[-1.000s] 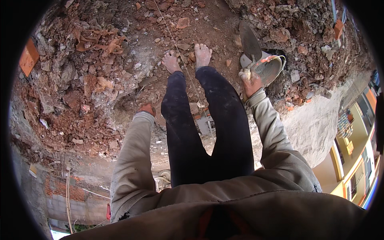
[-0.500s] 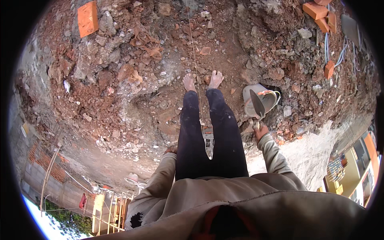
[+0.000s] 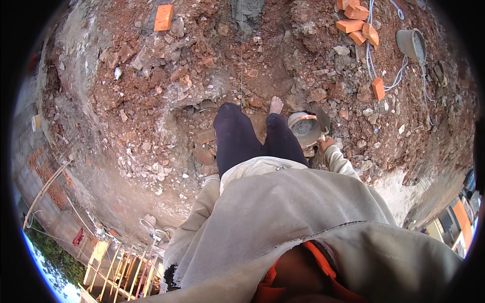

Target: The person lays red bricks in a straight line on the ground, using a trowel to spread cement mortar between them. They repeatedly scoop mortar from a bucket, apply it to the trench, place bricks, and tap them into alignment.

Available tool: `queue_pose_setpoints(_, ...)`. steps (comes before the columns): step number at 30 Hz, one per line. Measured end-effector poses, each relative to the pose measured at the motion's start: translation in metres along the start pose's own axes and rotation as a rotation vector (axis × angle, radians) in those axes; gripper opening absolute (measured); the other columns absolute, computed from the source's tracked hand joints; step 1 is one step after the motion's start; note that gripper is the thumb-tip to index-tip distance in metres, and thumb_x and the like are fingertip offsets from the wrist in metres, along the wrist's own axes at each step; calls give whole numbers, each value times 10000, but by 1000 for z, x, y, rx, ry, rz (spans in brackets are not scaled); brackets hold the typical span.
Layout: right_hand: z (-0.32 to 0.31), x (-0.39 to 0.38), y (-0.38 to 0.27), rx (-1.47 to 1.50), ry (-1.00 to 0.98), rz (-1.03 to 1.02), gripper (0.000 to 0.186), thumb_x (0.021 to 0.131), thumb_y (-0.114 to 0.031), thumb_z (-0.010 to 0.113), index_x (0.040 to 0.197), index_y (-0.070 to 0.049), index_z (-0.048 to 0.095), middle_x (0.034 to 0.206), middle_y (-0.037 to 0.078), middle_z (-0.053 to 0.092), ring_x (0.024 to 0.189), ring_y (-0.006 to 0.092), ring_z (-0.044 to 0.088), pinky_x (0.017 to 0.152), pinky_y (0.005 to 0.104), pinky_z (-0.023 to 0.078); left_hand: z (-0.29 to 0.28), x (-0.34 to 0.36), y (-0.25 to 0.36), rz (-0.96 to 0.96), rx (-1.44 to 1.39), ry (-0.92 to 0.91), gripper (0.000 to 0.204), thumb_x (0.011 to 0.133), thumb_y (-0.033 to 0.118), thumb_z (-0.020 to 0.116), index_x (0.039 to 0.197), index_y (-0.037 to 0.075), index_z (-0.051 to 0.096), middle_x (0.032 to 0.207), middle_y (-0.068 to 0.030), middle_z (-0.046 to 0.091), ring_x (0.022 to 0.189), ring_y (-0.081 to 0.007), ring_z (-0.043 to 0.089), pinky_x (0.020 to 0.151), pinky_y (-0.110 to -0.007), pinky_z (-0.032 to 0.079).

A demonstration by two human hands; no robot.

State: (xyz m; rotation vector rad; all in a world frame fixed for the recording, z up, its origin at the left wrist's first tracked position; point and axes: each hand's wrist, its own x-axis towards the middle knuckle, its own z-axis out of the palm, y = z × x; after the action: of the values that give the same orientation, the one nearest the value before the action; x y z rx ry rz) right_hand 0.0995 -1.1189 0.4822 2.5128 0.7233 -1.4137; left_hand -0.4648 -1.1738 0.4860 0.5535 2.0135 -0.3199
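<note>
My right hand (image 3: 326, 143) is closed round the handle of a pointed trowel (image 3: 322, 120). The dark blade points up beside the rim of a pale bucket (image 3: 291, 122), overlapping its right side. Grey, mortar-like material lies in the bucket, and something orange shows along its far rim. This bucket stands on the dirt just right of my right leg. My left sleeve (image 3: 202, 199) hangs at my left side, with the hand hidden behind my clothes and leg. A taut string (image 3: 242, 65) runs forward from my legs over the trench.
Several orange bricks (image 3: 349, 25) lie at the far right, near blue-white cord (image 3: 370, 55) and another bucket (image 3: 411, 45). A lone brick (image 3: 163, 17) rests far left. Wet grey mortar (image 3: 247, 17) fills the trench's far end. Rubble covers both uneven banks.
My left knee has come up and forward, hiding that foot. The view has shifted, bringing the far mortar and second bucket in. My left hand has gone out of sight; the trowel stays in my right.
</note>
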Motion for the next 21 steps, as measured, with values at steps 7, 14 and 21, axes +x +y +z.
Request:
queue_pose_setpoints(7, -22, 32, 15, 10, -19, -122, 468, 759, -350, 662, 996, 53, 629, 967, 238, 656, 909, 345, 641, 772, 410, 493, 21, -11, 55, 75, -134, -2, 403, 833, 363, 632, 1095, 59, 597, 887, -103, 655, 898, -244, 569, 760, -398, 452)
queue_pose_setpoints(14, -16, 24, -16, 7, -18, -189, 366, 742, -308, 651, 861, 38, 649, 817, 188, 666, 753, 280, 640, 654, 410, 483, -19, 8, 81, 74, -304, 98, 386, 836, 337, 639, 1105, 62, 603, 889, -88, 653, 869, -220, 562, 742, -376, 451)
queue_pose_setpoints(21, -35, 26, -23, 303, -122, -114, 317, 758, -233, 646, 905, 47, 625, 788, 145, 647, 639, 242, 609, 557, 381, 475, -13, 9, 119, 89, -442, 95, 371, 839, 311, 647, 1114, 65, 608, 890, -72, 651, 840, -197, 556, 724, -354, 450)
